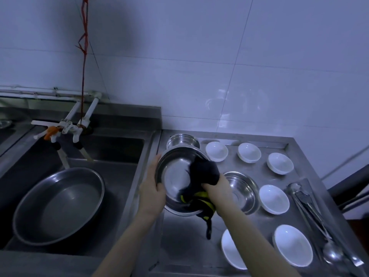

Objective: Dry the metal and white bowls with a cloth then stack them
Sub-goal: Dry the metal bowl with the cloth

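Note:
My left hand (152, 188) grips the left rim of a metal bowl (174, 176), held tilted above the steel counter (187, 242). My right hand (216, 189) holds a dark cloth with yellow stripes (203, 172) bunched inside that bowl; part of the cloth hangs below the rim. A stack of metal bowls (182, 140) stands behind it. Another metal bowl (242, 191) sits on the counter to the right. Several white bowls lie spread on the counter, among them a small one (216, 151) at the back and a large one (293, 244) at the front right.
A sink (111, 156) on the left holds a large metal basin (60, 204), with taps (65, 128) above it. Metal tongs (307, 204) and a spoon (331, 252) lie along the counter's right edge. A tiled wall (199, 66) stands behind.

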### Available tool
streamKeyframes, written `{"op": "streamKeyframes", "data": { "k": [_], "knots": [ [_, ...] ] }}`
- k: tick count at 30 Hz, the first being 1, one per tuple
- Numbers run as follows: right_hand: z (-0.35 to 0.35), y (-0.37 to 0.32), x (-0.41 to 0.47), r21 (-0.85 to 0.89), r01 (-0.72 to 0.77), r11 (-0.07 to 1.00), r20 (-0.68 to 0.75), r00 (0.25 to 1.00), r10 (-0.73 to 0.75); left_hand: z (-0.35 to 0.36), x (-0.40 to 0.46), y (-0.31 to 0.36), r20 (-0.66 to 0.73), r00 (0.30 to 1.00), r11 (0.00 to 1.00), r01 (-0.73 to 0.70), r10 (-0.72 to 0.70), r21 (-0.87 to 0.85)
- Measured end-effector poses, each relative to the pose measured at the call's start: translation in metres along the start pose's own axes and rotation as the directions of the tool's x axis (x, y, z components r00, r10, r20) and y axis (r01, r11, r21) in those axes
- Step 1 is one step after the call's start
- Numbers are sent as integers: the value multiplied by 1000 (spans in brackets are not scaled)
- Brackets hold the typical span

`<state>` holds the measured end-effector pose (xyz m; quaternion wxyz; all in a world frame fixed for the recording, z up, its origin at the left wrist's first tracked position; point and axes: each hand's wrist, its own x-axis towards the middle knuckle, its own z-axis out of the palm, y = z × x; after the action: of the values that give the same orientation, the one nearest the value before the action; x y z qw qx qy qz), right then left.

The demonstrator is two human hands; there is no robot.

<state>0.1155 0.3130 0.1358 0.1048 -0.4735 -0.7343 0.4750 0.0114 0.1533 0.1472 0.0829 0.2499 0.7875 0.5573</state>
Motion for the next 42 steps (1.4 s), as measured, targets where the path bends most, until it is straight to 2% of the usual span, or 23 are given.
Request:
{"op": "streamKeyframes", "data": {
  "k": [3, 5, 7, 9, 11, 13, 14, 15, 17, 19, 22, 24, 26, 27, 28, 31, 32, 34, 35, 36, 37, 39, 42],
  "knots": [
    [-21, -10, 12, -314, 190, 930, -11, 979, -203, -8, 6, 0, 212, 971, 991, -123, 110, 52],
    [-35, -26, 17, -459, 382, 802, 152, 923, -353, -12, 15, 7, 427, 895, 969, -205, 129, 137],
    [-39, -41, 17, -561, 502, 659, 284, 864, -416, -7, 22, 18, 512, 851, 941, -258, 115, 217],
    [-39, -49, 20, -567, 492, 661, 218, 863, -455, -2, 27, 25, 442, 890, 919, -264, 114, 294],
    [-40, -48, 24, -494, 403, 770, 34, 894, -446, 0, 25, 26, 277, 953, 909, -222, 125, 353],
    [-38, -39, 26, -240, 231, 943, -171, 946, -275, 8, 10, 28, 112, 982, 962, -172, 151, 212],
    [-35, -33, 25, -56, 140, 989, -203, 968, -148, 14, 2, 30, 49, 990, 980, -138, 132, 141],
    [-30, -26, 23, 99, 64, 993, -185, 982, -45, 20, -4, 32, 4, 996, 990, -94, 95, 100],
    [-23, -15, 19, 197, -32, 980, -128, 990, 58, 28, -7, 29, -31, 1000, 998, 3, -1, 65],
    [-25, -10, 19, 77, -14, 997, -131, 991, 24, 25, -4, 29, 19, 998, 996, 67, -68, 58],
    [-42, -21, 23, -268, 177, 947, -124, 968, -216, 8, 5, 31, 162, 987, 996, -34, 20, 85],
    [-52, -36, 20, -492, 349, 798, -6, 915, -404, -1, 14, 31, 323, 941, 969, -166, 101, 183],
    [-51, -51, 15, -645, 498, 579, 174, 834, -524, -3, 20, 30, 429, 892, 939, -257, 140, 228],
    [-50, -57, 12, -667, 531, 523, 206, 806, -555, -3, 21, 29, 429, 888, 939, -275, 164, 209],
    [-49, -61, 11, -670, 533, 517, 190, 796, -574, -3, 21, 28, 398, 897, 944, -280, 193, 173],
    [-47, -60, 10, -543, 461, 702, 3, 837, -547, -7, 15, 27, 207, 959, 971, -218, 194, 98],
    [-44, -54, 9, -440, 402, 803, -70, 876, -477, -7, 12, 28, 121, 977, 980, -186, 176, 72],
    [-32, -37, 2, -88, 247, 965, -114, 960, -256, -4, 5, 29, -20, 990, 991, -136, 136, 3],
    [-25, -27, 0, 53, 159, 986, -86, 984, -155, -3, 4, 30, -50, 993, 994, -111, 111, 1],
    [-22, -20, -1, 98, 95, 991, -53, 995, -90, -3, 3, 29, -50, 995, 995, -90, 91, 34],
    [-21, -14, 0, 57, 76, 996, -32, 997, -74, -4, 2, 30, -15, 996, 993, -92, 93, 81],
    [-30, -13, 6, -183, 177, 967, -19, 983, -184, -10, 5, 28, 165, 975, 975, -172, 148, 142],
    [-40, -29, 9, -488, 449, 749, 137, 886, -443, -18, 15, 31, 451, 879, 917, -297, 154, 266]
  ]
}}
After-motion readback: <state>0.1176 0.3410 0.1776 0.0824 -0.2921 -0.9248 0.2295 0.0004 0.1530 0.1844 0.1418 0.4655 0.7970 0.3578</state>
